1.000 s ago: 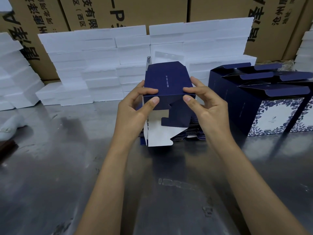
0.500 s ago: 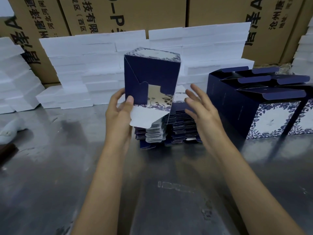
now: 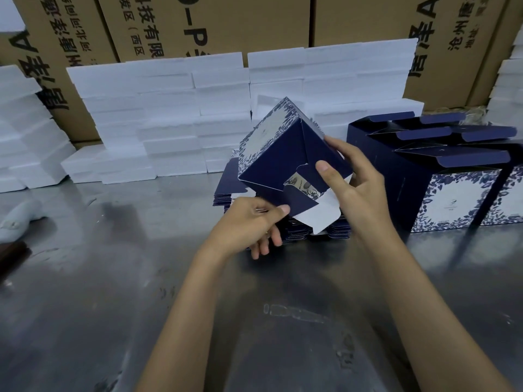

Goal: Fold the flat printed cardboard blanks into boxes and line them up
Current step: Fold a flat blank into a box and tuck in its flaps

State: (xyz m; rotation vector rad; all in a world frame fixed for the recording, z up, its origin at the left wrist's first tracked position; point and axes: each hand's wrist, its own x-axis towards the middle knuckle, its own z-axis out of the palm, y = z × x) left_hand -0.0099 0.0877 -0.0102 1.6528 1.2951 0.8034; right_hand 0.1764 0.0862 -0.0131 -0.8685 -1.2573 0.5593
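Note:
A navy box with a white floral panel is tilted in the air above the table, its bottom flaps facing me. My right hand grips its right side, thumb pressing a navy flap. My left hand pinches the lower navy flap near the white tab. Under the box lies a stack of flat navy blanks. To the right stand folded boxes in a row, top flaps open.
The steel table stretches toward me. White foam blocks are piled behind, with brown cartons behind them. More foam sits at far left, and a pale object lies at the left edge.
The box has been turned and tilted over to the right. My right hand, free half a second ago, now grips it; my left hand moved to the lower flap.

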